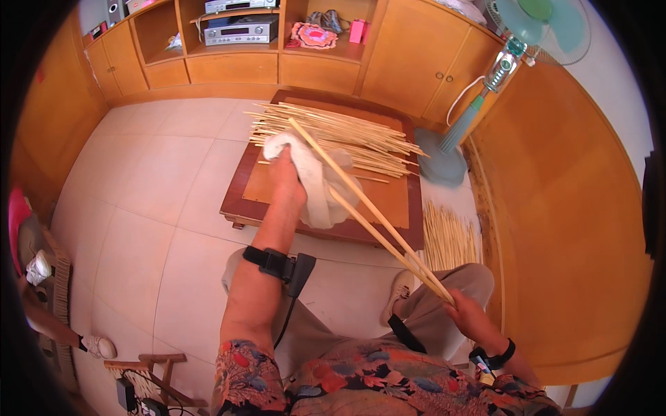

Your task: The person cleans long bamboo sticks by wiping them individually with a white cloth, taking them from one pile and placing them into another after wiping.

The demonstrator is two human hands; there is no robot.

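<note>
My left hand (286,174) grips a white cloth (315,195), which hangs loosely over the near part of a low wooden table (325,231). Two long pale sticks (374,208) slant up from my right hand (464,310), which is closed around their lower ends beside my right knee. The sticks spread apart toward their far ends, and one reaches past the cloth. Whether the cloth touches them is hard to tell. Across the table's far half lies a loose pile of similar thin sticks (333,127).
More sticks (450,236) lie on the floor right of the table. A standing fan (465,117) rises beyond them, near wooden cabinets (416,57). At lower left are a folding stool (166,377) with cables and another person's leg (52,322).
</note>
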